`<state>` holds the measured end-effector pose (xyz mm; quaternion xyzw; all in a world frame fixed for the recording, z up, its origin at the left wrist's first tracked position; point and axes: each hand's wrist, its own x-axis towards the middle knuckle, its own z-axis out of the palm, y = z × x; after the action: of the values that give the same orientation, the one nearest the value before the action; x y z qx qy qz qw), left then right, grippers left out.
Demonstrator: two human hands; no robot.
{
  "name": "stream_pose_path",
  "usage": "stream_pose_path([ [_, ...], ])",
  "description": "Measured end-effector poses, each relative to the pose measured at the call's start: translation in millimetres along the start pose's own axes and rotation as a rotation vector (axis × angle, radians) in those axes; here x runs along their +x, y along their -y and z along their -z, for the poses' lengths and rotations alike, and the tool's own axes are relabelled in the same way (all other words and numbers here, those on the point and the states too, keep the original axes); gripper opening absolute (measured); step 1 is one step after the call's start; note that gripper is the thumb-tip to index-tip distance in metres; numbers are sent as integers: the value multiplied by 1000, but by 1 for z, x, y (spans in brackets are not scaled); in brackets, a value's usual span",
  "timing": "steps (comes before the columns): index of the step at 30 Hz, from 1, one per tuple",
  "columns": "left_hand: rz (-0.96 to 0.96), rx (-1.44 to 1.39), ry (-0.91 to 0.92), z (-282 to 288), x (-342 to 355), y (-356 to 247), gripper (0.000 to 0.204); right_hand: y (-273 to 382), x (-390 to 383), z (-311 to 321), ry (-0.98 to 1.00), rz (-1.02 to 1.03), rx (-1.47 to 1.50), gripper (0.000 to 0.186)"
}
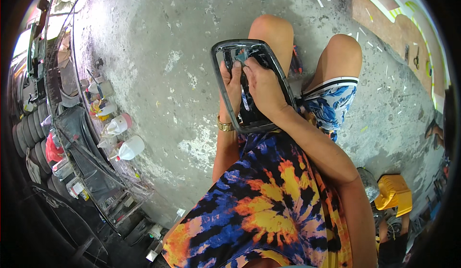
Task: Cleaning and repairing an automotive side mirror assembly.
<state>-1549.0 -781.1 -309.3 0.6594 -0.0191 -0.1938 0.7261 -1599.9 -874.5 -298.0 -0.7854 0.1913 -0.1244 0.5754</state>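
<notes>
A glossy black rectangular panel with rounded corners and a raised rim [281, 71] lies tilted across my lap. My left hand [232, 83] is at its left side, with the rim passing over the hand and the thumb showing inside the rim. It grips the panel there. Over the panel's inner face lies my right hand [263, 81], its fingers bent together close to the left thumb. Just beyond both thumbs shows a small teal patch [241, 55]; whether it is a held piece or a reflection is unclear. The right fingertips are partly hidden.
White jugs [130, 148] and small containers stand on the floor at left, beside a metal rack [89, 148] and stacked dark tyres. At right are a yellow plastic stool [394, 193] and a brown board [384, 25] with scissors [417, 59]. Pale scraps dot the concrete floor.
</notes>
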Motion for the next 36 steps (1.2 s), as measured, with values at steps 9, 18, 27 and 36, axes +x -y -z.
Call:
stream_pose_path([
  [9,-14,19,51,3,1,-3,14,-1,-1,12,73,-30,58,11],
  [18,31,94,0,7,-3,-4,12,-1,2,3,103,-106,96,14],
  [27,-6,31,-4,6,0,0,11,2,-4,5,41,148,-144,7],
  [36,13,-21,10,8,0,0,15,2,4,9,119,-7,2,10],
])
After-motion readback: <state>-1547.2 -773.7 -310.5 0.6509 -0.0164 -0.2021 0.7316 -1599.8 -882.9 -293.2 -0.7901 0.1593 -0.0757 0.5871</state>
